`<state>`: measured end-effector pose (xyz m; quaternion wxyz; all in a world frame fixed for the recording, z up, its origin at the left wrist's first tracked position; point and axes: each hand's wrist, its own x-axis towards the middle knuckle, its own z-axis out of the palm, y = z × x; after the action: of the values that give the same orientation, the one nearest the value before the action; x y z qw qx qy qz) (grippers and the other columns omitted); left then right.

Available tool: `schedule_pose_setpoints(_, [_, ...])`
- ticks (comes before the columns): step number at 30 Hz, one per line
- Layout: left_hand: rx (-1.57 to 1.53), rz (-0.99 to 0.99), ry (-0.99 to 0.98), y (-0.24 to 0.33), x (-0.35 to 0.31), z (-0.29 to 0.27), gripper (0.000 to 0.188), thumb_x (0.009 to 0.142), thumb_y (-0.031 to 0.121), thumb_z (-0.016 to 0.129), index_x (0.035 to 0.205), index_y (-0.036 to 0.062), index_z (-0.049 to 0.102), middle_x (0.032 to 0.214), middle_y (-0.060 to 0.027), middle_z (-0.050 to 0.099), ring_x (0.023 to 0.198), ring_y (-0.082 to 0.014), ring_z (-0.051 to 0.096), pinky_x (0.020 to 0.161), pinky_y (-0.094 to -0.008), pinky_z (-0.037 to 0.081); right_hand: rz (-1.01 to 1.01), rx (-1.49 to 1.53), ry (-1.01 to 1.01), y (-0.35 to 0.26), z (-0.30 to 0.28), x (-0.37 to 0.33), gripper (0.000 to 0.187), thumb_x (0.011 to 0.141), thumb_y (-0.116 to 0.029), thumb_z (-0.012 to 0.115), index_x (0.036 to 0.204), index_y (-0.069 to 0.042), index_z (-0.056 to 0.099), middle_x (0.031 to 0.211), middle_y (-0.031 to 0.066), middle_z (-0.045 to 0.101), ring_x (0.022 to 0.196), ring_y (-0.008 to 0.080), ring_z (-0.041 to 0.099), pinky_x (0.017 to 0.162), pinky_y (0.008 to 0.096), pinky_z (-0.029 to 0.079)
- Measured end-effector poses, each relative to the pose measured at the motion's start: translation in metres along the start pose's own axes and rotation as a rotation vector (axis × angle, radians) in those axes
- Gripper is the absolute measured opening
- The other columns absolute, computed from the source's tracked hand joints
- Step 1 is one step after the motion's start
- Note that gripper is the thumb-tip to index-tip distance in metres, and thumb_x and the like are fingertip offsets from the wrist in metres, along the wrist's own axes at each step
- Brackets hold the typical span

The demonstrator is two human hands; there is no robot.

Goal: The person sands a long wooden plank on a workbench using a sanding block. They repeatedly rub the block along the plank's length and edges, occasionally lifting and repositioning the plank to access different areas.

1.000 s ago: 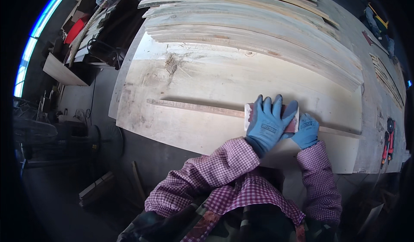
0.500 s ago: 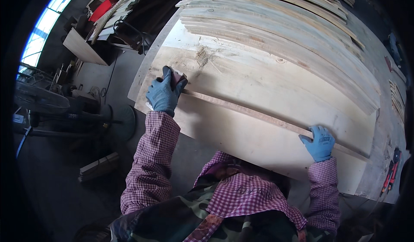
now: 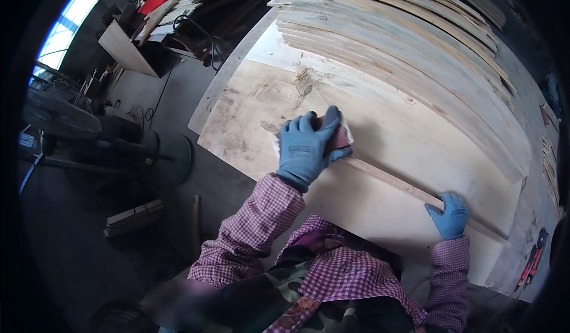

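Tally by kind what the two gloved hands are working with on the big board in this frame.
Blue-gloved hands: 2, left hand and right hand
Sanding pads: 1, sanding pad under the left fingers
Thin wooden strips being pressed on: 1, wooden strip
Large flat boards underneath: 1, board
Total: 5

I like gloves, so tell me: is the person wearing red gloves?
No, both the left hand and the right hand wear blue gloves as they press on the long wooden strip.
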<state>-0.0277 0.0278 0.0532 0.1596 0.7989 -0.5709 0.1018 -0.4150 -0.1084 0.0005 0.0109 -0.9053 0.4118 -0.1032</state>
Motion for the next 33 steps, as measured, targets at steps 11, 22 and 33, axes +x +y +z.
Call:
schedule_pose_setpoints(11, [0.121, -0.06, 0.015, 0.006, -0.01, 0.009, 0.076, 0.085, 0.06, 0.067, 0.149, 0.0238, 0.048, 0.122, -0.0194, 0.059, 0.108, -0.0364, 0.057, 0.092, -0.0503, 0.045, 0.051, -0.025, -0.086, -0.009, -0.006, 0.008, 0.035, 0.071, -0.042, 0.084, 0.088, -0.015, 0.068, 0.083, 0.0035, 0.065, 0.081, 0.026, 0.064, 0.07, 0.0426, 0.052])
schedule_pose_setpoints(22, [-0.058, 0.034, 0.057, 0.004, -0.016, 0.008, 0.078, 0.078, 0.061, 0.072, 0.146, 0.0269, 0.052, 0.13, -0.0222, 0.055, 0.114, -0.0379, 0.054, 0.096, -0.0527, 0.044, -0.015, 0.039, -0.012, 0.001, -0.003, 0.004, 0.034, 0.07, -0.037, 0.086, 0.086, -0.013, 0.068, 0.081, 0.0029, 0.065, 0.079, 0.026, 0.064, 0.069, 0.0411, 0.051])
schedule_pose_setpoints(33, [0.166, -0.358, 0.105, -0.052, -0.018, 0.001, 0.067, 0.083, 0.056, 0.072, 0.136, 0.0167, 0.062, 0.114, -0.0174, 0.062, 0.098, -0.0355, 0.059, 0.085, -0.0479, 0.046, -0.035, 0.008, 0.005, -0.008, 0.0, 0.006, 0.034, 0.069, -0.037, 0.087, 0.086, -0.013, 0.068, 0.082, 0.0028, 0.065, 0.078, 0.0263, 0.063, 0.068, 0.0412, 0.051])
